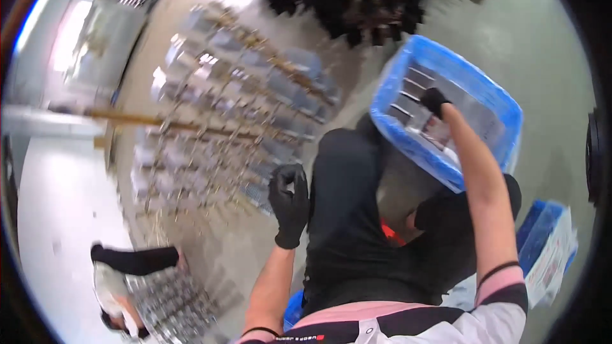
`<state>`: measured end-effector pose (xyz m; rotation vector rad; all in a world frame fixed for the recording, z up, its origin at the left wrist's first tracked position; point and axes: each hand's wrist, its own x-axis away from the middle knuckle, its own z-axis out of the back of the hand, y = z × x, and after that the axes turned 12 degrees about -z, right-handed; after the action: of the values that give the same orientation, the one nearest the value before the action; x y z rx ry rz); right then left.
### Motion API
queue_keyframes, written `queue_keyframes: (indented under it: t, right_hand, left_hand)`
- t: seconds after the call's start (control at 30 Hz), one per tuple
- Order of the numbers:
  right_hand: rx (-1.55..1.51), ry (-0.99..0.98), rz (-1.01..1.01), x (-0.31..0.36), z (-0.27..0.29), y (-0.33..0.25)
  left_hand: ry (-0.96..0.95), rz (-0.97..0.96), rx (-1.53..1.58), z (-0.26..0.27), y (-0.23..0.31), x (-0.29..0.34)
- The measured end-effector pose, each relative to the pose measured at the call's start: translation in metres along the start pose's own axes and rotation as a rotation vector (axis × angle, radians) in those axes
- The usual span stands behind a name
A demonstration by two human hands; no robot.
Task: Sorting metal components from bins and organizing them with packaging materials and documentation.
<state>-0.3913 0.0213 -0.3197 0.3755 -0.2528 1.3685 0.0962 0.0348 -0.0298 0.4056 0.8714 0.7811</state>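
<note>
My left hand (290, 207), in a black glove, is raised beside my left knee, near the lower right of a hanging rack (220, 130). Its fingers curl round to the thumb in a ring; whatever they pinch, if anything, does not show. Rows of flat, pale grey pieces (290, 89) hang on the rack's brass-coloured bars. My right hand (435, 100), gloved in black, reaches into a blue-lined bin (500, 99) at the right. Its fingers are bunched over flat grey plates (417, 79) there, and their tips are hidden.
A large cluster of dark pieces (344, 0) hangs at the top. At the lower left, a person (121, 286) bends by another rack of grey pieces (175, 299). A blue box (542, 232) with white plastic stands at my right. My bent legs (347, 216) lie between the hands.
</note>
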Motion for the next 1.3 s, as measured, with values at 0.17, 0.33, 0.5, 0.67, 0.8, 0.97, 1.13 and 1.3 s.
queue_keyframes:
  t: [0.17, 0.33, 0.5, 0.67, 0.8, 0.97, 1.13, 1.3]
  right_hand:
    - [-0.348, 0.284, 0.072, 0.031, 0.112, 0.019]
    - [-1.209, -0.010, -0.093, 0.111, 0.170, 0.045]
    - [-1.143, -0.090, -0.055, 0.162, 0.169, 0.006]
    - [-1.245, -0.116, -0.113, 0.167, 0.162, 0.011]
    - [-1.397, -0.157, -0.192, 0.158, 0.154, 0.011]
    - [-1.422, -0.185, -0.267, 0.158, 0.143, 0.027]
    - [-1.303, -0.133, -0.198, 0.153, 0.141, 0.020]
    - [-1.173, -0.101, -0.222, 0.159, 0.142, 0.024]
  left_hand:
    - [0.091, 0.603, 0.010, 0.074, -0.072, 0.107]
    - [0.217, 0.859, 0.088, 0.100, -0.150, 0.175]
    - [0.334, 0.923, 0.075, 0.107, -0.171, 0.154]
    - [-0.015, 0.860, -0.146, 0.103, -0.260, 0.144]
    - [-0.275, 0.561, -0.560, 0.108, -0.302, 0.153]
    - [-0.261, 0.528, -0.791, 0.084, -0.297, 0.146]
    - [0.011, 0.775, -0.512, 0.095, -0.284, 0.136]
    - [0.084, 0.986, -0.483, 0.079, -0.246, 0.110]
